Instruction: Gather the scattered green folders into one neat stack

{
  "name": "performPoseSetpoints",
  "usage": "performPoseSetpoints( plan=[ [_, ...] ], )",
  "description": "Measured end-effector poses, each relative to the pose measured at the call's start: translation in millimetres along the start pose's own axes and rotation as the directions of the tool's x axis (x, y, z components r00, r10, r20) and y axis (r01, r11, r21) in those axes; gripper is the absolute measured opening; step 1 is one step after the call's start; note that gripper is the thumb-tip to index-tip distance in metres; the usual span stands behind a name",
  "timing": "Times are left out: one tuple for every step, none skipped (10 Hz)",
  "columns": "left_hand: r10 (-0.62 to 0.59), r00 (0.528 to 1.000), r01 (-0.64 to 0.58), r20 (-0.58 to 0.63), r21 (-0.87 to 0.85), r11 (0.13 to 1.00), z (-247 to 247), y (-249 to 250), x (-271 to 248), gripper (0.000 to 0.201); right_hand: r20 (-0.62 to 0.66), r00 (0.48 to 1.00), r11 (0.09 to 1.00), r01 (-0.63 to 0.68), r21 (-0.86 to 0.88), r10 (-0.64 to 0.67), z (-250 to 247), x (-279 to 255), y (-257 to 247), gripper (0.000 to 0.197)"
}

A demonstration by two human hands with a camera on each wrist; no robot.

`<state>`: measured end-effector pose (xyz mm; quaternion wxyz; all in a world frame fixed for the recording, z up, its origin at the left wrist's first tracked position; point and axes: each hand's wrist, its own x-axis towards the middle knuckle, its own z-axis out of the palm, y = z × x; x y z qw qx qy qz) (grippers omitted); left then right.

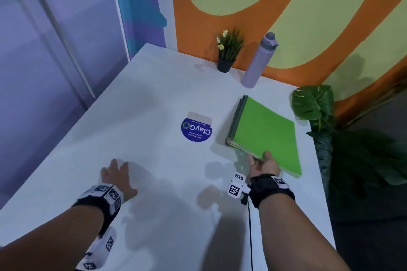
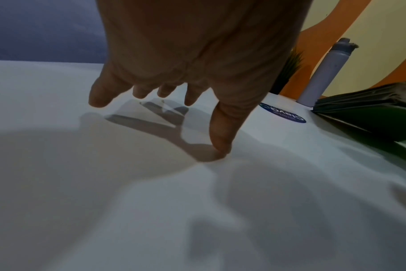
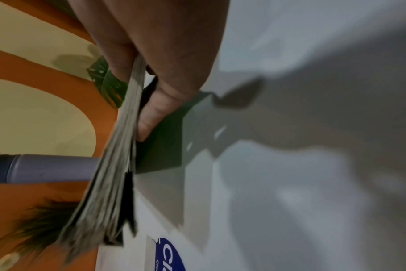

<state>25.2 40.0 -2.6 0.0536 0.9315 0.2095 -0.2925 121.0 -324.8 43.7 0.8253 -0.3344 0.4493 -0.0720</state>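
So the green folders are already one stack on the worktop's right side. Our right hand pinches its near edge, left hand rests flat and relaxed. Looks like we're down to squaring edges and letting go.

A white table in a corner under a painted wall

The white table stands pushed against a wall painted in broad orange and pale yellow-green shapes, with blue and purple at its left end. To the left a frosted, purplish glass partition runs along the table's side. Light from above throws soft, overlapping shadows across the tabletop. A large-leafed plant stands off the right edge, over a dark floor.
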Motion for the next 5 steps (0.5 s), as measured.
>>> performPoseSetpoints(
  plan=[
    [-0.007,1.0,0.007,0.013,0.019,1.0,-3.7,5.0,-3.5,0.097,0.027,1.0,0.983,0.005,-0.183,0.0,8.0,12.9,-2.8,0.038],
    [0.0,1.0,0.0,-0.011,-0.016,1.0,-2.7,4.3,-1.9,0.095,-0.037,0.996,0.889,0.052,-0.456,-0.077,12.7,26.0,-4.8,0.044],
    [0.001,1.0,-0.001,-0.015,-0.031,1.0,-3.0,3.8,-2.1,0.094,-0.009,0.982,0.684,0.127,-0.719,-0.191,13.2,25.9,-2.7,0.045],
    [0.013,1.0,-0.014,-0.024,-0.029,0.999,-4.8,5.7,-6.0,0.094,0.099,0.978,0.546,0.187,-0.816,-0.186,12.5,12.5,-4.8,0.044],
    [-0.006,1.0,0.006,0.001,-0.056,0.998,-8.3,5.9,-6.9,0.091,0.178,0.966,0.424,0.242,-0.873,-0.186,7.8,8.4,3.9,0.042]
  ],
)
